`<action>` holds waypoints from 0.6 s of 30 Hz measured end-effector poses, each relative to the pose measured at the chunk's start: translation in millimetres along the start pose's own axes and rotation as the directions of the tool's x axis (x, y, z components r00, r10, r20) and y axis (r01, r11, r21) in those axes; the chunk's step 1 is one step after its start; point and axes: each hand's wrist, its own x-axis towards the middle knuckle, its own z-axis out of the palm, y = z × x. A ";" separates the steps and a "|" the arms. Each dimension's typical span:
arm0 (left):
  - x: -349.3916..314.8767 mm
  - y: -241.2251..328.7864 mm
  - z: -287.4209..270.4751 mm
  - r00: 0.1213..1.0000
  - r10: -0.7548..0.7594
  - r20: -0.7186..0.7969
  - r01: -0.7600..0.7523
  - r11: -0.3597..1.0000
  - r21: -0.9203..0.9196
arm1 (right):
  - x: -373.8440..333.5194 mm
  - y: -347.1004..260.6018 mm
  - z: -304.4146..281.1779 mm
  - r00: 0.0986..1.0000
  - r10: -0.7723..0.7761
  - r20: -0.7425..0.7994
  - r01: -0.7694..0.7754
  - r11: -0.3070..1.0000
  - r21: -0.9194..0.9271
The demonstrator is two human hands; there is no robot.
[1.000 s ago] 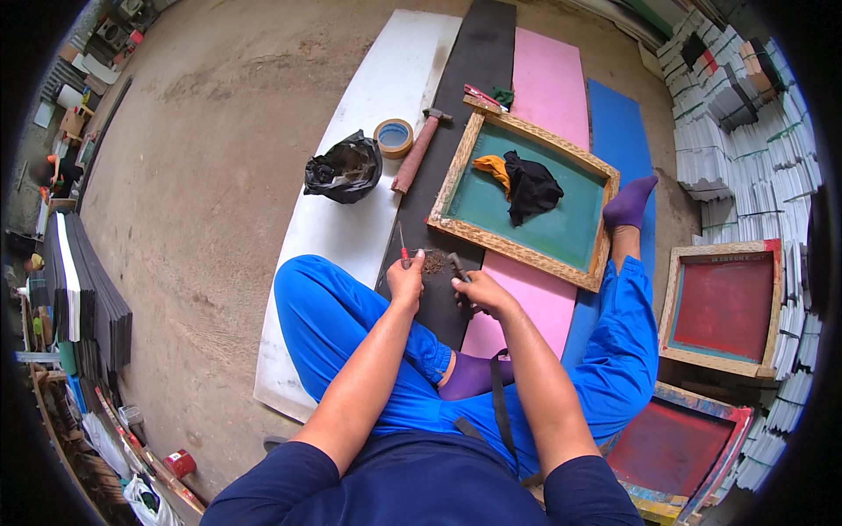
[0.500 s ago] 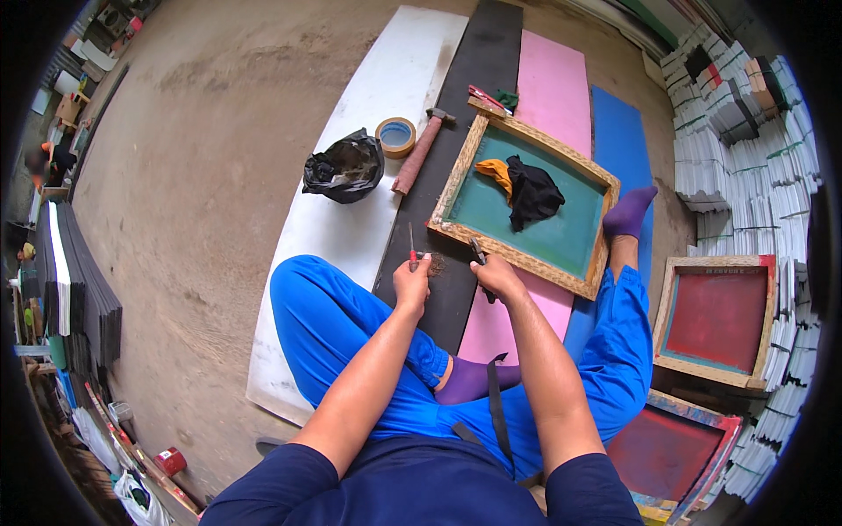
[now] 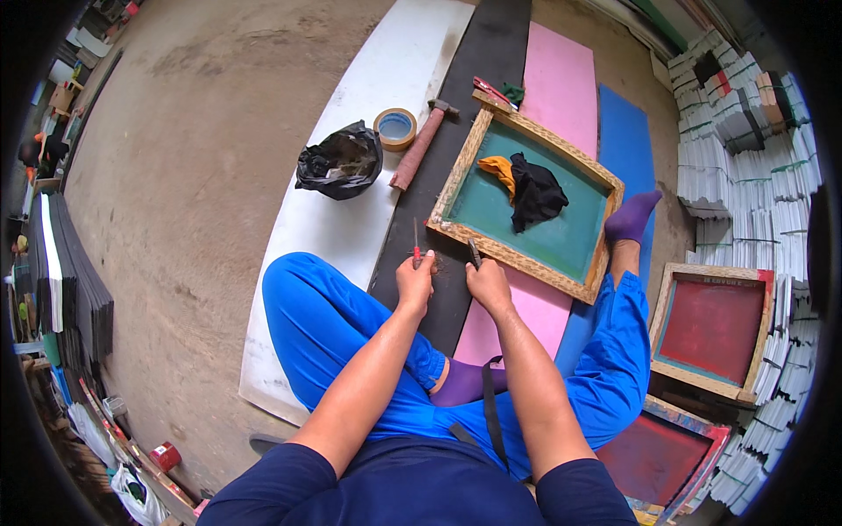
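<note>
Head view: I have the left hand point(image 3: 414, 285) gripping a red-handled screwdriver point(image 3: 417, 254) over the black strip point(image 3: 443, 317), slim shaft pointing forward; if that grip slips, the bare tip could jab the right hand point(image 3: 488, 285). That one clasps a dark tool point(image 3: 474, 253), probably pliers, tip just beside the wooden frame point(image 3: 459, 168); a careless swing could nick the green screen point(image 3: 491, 210). Loose brown bits point(image 3: 444, 266) could scatter if brushed. Pose: both forearms reach forward, converging, hands near each other.

- Slim tool point(image 3: 417, 254): red handle, grey shaft
- Right-hand tool point(image 3: 474, 252): dark
- Wooden frame point(image 3: 531, 265): mottled tan, green mesh point(image 3: 581, 221)
- Cloths point(image 3: 538, 193): orange, black
- Mats point(image 3: 564, 88): white, black, pink, blue
- Trousers point(image 3: 338, 329): blue
- Socks point(image 3: 631, 217): purple
</note>
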 end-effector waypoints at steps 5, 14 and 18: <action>0.2 1.5 2.5 1.000 -0.007 0.025 0.007 1.000 -0.003 | -3.5 6.5 9.1 0.997 -0.004 -0.077 0.011 0.997 0.080; -5.5 2.9 -4.4 0.988 -0.037 0.149 0.048 0.997 -0.067 | -16.6 22.2 8.6 0.970 -0.209 0.128 0.182 0.964 0.196; -4.7 -3.2 -10.6 0.981 -0.047 0.188 0.070 0.991 -0.118 | -33.9 11.0 17.1 0.916 -0.230 0.329 0.156 0.959 0.235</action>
